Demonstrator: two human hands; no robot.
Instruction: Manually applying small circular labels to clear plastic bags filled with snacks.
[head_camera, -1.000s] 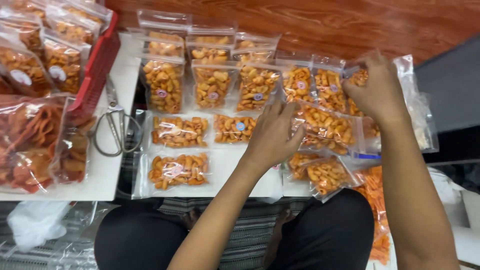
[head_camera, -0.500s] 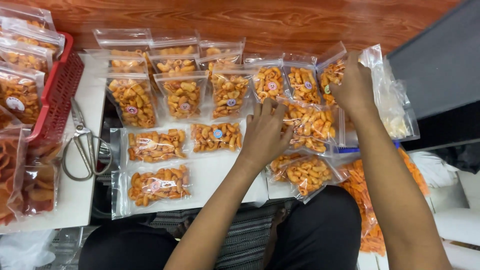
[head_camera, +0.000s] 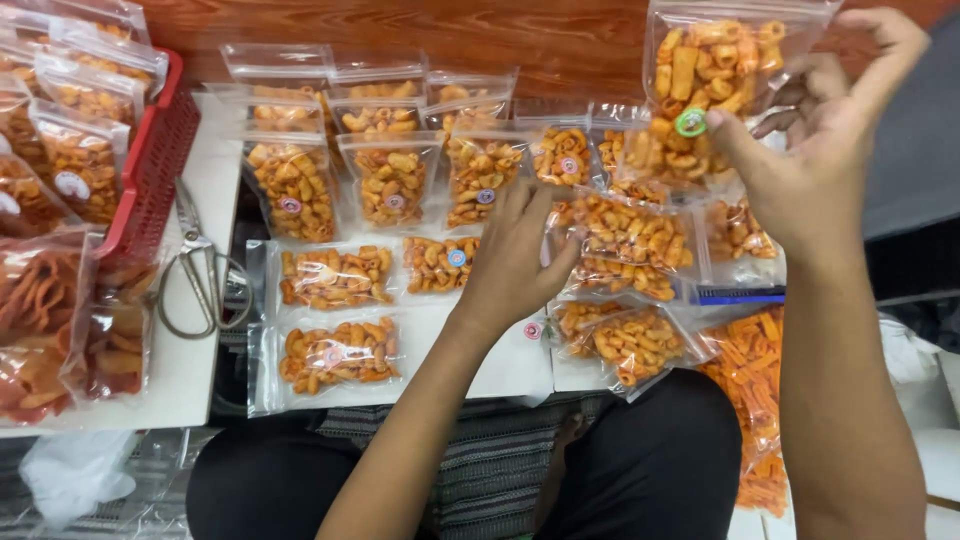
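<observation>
1. At the far left a red basket (head_camera: 165, 150) stands on the white worktop (head_camera: 180, 370), packed with clear snack packets.
2. Beside it lie metal scissors (head_camera: 200, 275), flat on the worktop's edge.
3. Rows of sealed packets (head_camera: 340, 275) of orange snacks, each with a small round sticker, cover the middle of the worktop, some upright at the back, some lying flat in front.
4. The left hand (head_camera: 510, 260) rests palm down, fingers spread fairly wide, on the flat packets in the middle, gripping nothing that shows.
5. The right hand (head_camera: 820, 150) is lifted above the right end of the rows, thumb and fingers pinched on a raised packet (head_camera: 715, 70) of orange snacks with a green-rimmed sticker.
6. Below it a dark blue comb-like tool (head_camera: 740, 294) lies by loose orange snacks.
</observation>
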